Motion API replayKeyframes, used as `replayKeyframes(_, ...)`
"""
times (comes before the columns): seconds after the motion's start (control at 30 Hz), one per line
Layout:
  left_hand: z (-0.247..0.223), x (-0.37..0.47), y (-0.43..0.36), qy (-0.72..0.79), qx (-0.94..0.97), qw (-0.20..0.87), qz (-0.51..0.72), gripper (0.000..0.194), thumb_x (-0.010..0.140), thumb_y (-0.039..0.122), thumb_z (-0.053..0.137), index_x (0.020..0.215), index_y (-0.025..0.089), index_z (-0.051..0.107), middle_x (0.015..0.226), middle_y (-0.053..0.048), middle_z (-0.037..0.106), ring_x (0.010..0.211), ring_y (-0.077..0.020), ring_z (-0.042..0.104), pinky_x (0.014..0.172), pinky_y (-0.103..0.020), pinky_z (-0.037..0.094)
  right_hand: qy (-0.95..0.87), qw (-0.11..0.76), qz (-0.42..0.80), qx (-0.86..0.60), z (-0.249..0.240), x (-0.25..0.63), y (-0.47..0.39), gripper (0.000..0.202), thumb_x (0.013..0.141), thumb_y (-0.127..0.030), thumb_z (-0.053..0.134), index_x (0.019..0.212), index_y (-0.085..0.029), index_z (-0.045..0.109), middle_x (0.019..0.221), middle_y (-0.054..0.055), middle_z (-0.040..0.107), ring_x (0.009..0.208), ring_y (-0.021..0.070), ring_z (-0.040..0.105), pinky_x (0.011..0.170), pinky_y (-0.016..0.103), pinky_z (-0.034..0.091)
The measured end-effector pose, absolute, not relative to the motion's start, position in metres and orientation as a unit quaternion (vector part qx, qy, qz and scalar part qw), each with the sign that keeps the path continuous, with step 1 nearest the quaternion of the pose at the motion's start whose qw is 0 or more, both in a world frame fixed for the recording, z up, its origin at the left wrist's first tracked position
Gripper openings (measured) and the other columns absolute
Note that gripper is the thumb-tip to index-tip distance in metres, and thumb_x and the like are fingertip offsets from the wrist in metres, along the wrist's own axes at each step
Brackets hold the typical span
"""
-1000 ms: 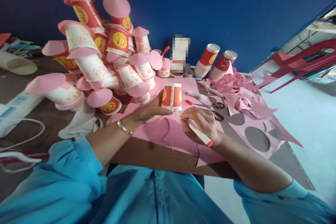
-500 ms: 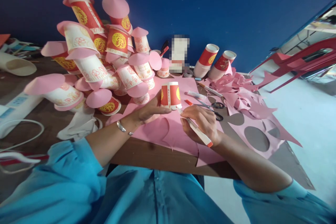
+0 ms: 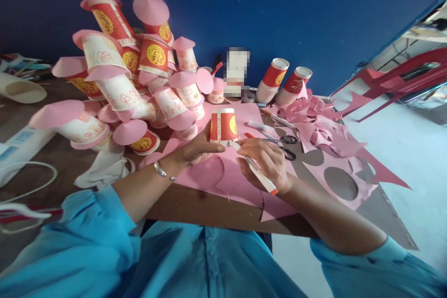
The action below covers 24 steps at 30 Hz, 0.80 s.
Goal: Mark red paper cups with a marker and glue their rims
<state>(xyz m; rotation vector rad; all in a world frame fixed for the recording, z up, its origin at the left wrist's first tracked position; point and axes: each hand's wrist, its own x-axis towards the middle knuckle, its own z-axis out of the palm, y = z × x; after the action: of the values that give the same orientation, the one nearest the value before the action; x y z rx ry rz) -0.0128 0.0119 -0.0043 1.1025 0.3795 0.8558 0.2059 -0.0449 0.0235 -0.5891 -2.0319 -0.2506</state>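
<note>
My left hand (image 3: pixel 196 150) grips a red and white paper cup (image 3: pixel 227 125) with yellow emblems, its wider rim down and its narrow end up, above the pink paper. The thumb lies along the rim; the other fingers are mostly hidden behind the cup. In my right hand (image 3: pixel 267 158) is a white marker (image 3: pixel 260 174) with an orange end, its tip at the cup's lower rim. Pink paper sheets (image 3: pixel 240 179) lie beneath both hands. Just beyond my right hand are scissors (image 3: pixel 289 152) with dark handles and a clear-barrelled pen (image 3: pixel 260 126).
Cups with pink paper cones (image 3: pixel 153 56) are piled high at the left. Two stacks of paper cups (image 3: pixel 275 77) stand at the back right, beside heaped pink scraps (image 3: pixel 314 111). A white cloth (image 3: pixel 103 170) lies left. A red chair (image 3: pixel 394 77) stands at the right.
The cup has shifted slightly left and turned a little, showing more of its red side. My right hand and the marker have moved slightly left with it.
</note>
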Motion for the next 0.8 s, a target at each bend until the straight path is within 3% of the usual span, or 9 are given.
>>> replayKeyframes(0.13, -0.006, -0.013, 0.013, 0.193, 0.503, 0.738, 0.406, 0.079, 0.078, 0.026, 0.096, 0.149, 0.033, 0.061, 0.117, -0.005, 0.081, 0.116, -0.0288, 0.077, 0.107, -0.048, 0.058, -0.839, 0.481, -0.100, -0.235, 0.025, 0.206, -0.045, 0.019, 0.100, -0.011, 0.066, 0.117, -0.020, 0.065, 0.091, 0.006, 0.078, 0.086, 0.0220, 0.080, 0.075, 0.034, 0.068)
replayKeyframes(0.33, -0.014, -0.014, 0.017, 0.203, 0.479, 0.755, 0.401, 0.057, 0.079, 0.027, 0.095, 0.131, 0.030, 0.072, 0.131, -0.006, 0.080, 0.132, -0.0327, 0.073, 0.115, -0.048, 0.055, -0.841, 0.481, -0.095, -0.228, 0.024, 0.206, -0.046, 0.023, 0.098, -0.010, 0.066, 0.119, -0.019, 0.066, 0.093, 0.008, 0.079, 0.090, 0.0253, 0.082, 0.077, 0.038, 0.070)
replayKeyframes(0.57, 0.003, -0.013, 0.009, 0.200, 0.502, 0.751, 0.380, 0.080, 0.081, 0.026, 0.094, 0.154, 0.030, 0.061, 0.132, -0.010, 0.081, 0.141, -0.0372, 0.068, 0.122, -0.057, 0.050, -0.841, 0.487, -0.093, -0.216, 0.023, 0.204, -0.046, 0.019, 0.099, -0.011, 0.069, 0.117, -0.018, 0.067, 0.092, 0.009, 0.079, 0.094, 0.0258, 0.084, 0.079, 0.037, 0.071)
replayKeyframes(0.8, -0.004, -0.010, 0.013, 0.181, 0.502, 0.738, 0.414, 0.077, 0.077, 0.030, 0.093, 0.149, 0.031, 0.065, 0.119, -0.008, 0.083, 0.119, -0.0325, 0.077, 0.107, -0.050, 0.058, -0.844, 0.476, -0.103, -0.224, 0.028, 0.204, -0.048, 0.018, 0.101, -0.013, 0.067, 0.116, -0.021, 0.064, 0.085, 0.004, 0.079, 0.077, 0.0202, 0.080, 0.068, 0.031, 0.067)
